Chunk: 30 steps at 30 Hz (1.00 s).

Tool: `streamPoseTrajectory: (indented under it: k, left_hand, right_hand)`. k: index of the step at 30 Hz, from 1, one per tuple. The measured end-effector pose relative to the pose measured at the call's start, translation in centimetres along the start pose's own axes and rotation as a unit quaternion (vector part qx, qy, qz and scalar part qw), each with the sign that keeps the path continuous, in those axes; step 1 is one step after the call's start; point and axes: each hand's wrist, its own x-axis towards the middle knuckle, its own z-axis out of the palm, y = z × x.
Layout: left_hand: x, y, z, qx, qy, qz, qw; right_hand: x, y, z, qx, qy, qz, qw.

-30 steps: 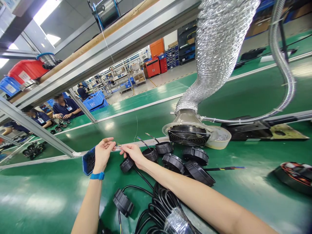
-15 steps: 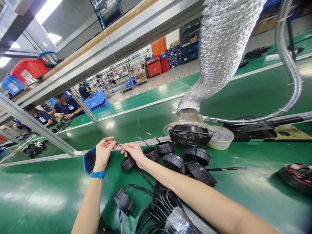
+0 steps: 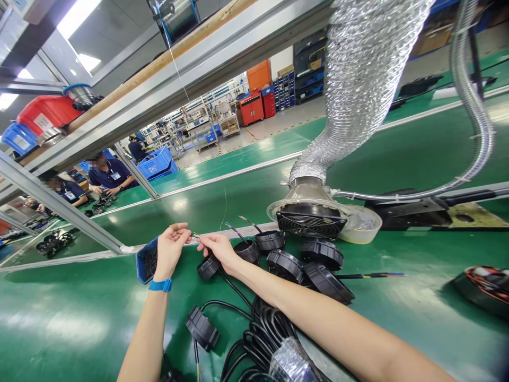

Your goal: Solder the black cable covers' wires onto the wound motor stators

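Note:
Between my two hands runs a short bunch of thin coloured wires [image 3: 194, 235]. My left hand [image 3: 174, 245], with a blue wristband, pinches the wire tips from the left. From the right, my right hand [image 3: 218, 248] grips the same wires, its fingers closed. Just below my right hand sits a black round cap [image 3: 208, 267] on a black cable. Beside it stand more black caps [image 3: 246, 251] with stripped wire ends poking up. Another cap [image 3: 202, 328] lies nearer to me, close to the coiled black cables [image 3: 264, 334]. What is at the very wire tips is too small to tell.
A blue bin [image 3: 143, 262] of small dark parts stands behind my left wrist. At the right are a fan [image 3: 312, 225] under a silver duct [image 3: 353, 79] and a tape roll [image 3: 363, 227]. A metal shelf frame [image 3: 131, 101] crosses above. Co-workers sit at the far left.
My left hand has shifted very slightly to the right, still pinching the wires. My right hand has barely moved.

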Motion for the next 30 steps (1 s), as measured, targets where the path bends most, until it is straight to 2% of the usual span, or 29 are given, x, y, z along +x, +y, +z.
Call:
streamPoseTrajectory:
  k: [8,15,20,25,27,30]
  left_hand:
    - [-0.1,-0.2,0.2,0.084,-0.013,0.030,0.996]
    - [-0.4,-0.1,0.7,0.190,-0.007,0.087,0.978]
    - [-0.5,0.0,0.6,0.232,-0.029,0.103,0.967]
    - [0.5,-0.2,-1.7,0.241,-0.040,0.041,0.969]
    - [1.1,-0.3,-3.3,0.273,-0.014,0.019,0.962]
    - [1.5,-0.5,-6.0,0.338,0.055,0.002,0.939]
  right_hand:
    - [-0.1,-0.1,0.1,-0.001,-0.001,0.001,1.000]
    - [0.0,0.1,0.0,-0.001,0.004,0.000,1.000]
    - [0.0,0.2,0.0,-0.004,0.006,-0.001,1.000]
    - [0.0,0.1,0.0,-0.006,0.013,0.001,1.000]
    - [0.0,0.1,0.0,-0.005,0.015,0.001,1.000]
    - [-0.1,0.1,0.0,-0.005,0.009,0.002,1.000]
